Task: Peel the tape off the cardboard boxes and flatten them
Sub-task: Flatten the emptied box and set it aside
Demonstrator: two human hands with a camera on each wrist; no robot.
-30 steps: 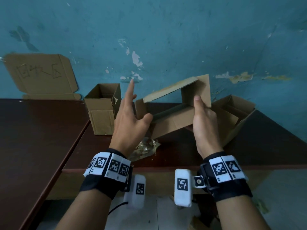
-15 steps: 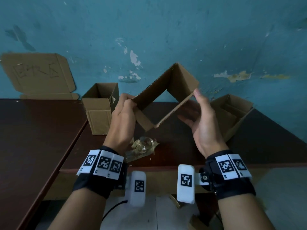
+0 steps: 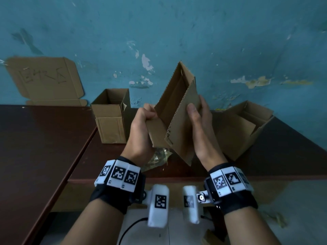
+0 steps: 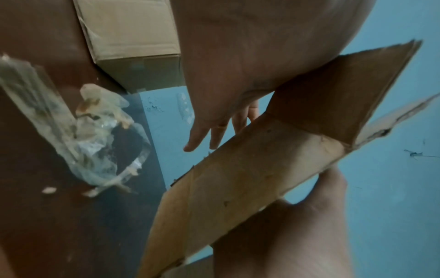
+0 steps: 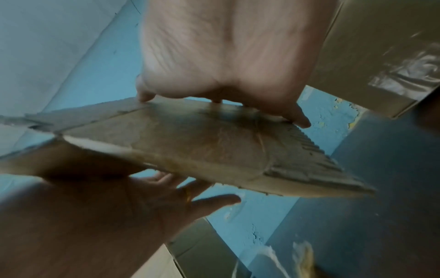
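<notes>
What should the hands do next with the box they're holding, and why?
Probably squeeze the left hand and right hand toward each other. The box they hold is only half squashed: its sides lean over but gape open, so it isn't flat yet.

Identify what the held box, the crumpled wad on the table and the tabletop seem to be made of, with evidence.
The held box: corrugated cardboard, matte brown; wavy fluting shows along its cut edges. The crumpled wad: probably clear plastic tape, glossy and translucent, with brown paper scraps stuck on. The tabletop: dark reddish-brown, slight sheen; wood or laminate, cannot tell.
</notes>
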